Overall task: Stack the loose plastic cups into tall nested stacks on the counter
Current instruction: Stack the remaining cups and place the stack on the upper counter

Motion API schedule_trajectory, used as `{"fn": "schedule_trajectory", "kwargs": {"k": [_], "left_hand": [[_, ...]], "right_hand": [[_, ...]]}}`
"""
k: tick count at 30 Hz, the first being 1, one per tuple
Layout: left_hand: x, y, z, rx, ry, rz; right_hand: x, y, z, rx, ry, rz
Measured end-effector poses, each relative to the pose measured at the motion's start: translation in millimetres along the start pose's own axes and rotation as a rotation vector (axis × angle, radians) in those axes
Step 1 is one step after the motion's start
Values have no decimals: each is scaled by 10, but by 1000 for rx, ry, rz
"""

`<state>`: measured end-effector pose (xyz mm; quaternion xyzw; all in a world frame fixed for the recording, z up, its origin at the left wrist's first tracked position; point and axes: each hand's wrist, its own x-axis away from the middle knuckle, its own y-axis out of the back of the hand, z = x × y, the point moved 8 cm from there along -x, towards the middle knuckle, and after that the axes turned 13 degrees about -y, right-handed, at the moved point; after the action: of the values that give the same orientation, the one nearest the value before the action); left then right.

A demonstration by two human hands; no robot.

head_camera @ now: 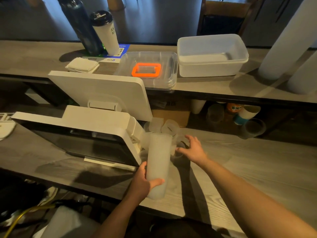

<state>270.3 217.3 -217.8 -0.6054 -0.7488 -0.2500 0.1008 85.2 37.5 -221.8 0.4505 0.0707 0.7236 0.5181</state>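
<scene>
A tall nested stack of frosted plastic cups (158,162) stands tilted over the wooden counter (240,169). My left hand (143,183) grips the stack near its lower end, thumb across the front. Behind the stack lie several loose frosted cups (169,127) on their sides beside the terminal. My right hand (193,149) reaches over the counter just right of the stack with fingers spread, holding nothing. A clear cup (178,152) lies partly hidden under that hand.
A white point-of-sale terminal (82,134) stands left of the stack. On the raised shelf sit a clear lid with an orange handle (147,70), a white tub (211,55), napkins (82,65) and a lidded tumbler (105,31). More cups (248,114) sit under the shelf.
</scene>
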Motion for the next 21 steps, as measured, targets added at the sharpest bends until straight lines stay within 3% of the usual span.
{"fn": "schedule_trajectory", "kwargs": {"k": [5,13,16,21], "left_hand": [[37,36,23,15,37,-15],[33,84,50,5,17,-39],[33,82,51,-3,13,-40],[36,54,31,-34,-1,-16]], "right_hand": [[-162,-292,5,268,51,85],[-305,-488,-27,466,120,12],[-262,-472,-109,381,100,21],[-91,-281,-244,-20,0,85]]}}
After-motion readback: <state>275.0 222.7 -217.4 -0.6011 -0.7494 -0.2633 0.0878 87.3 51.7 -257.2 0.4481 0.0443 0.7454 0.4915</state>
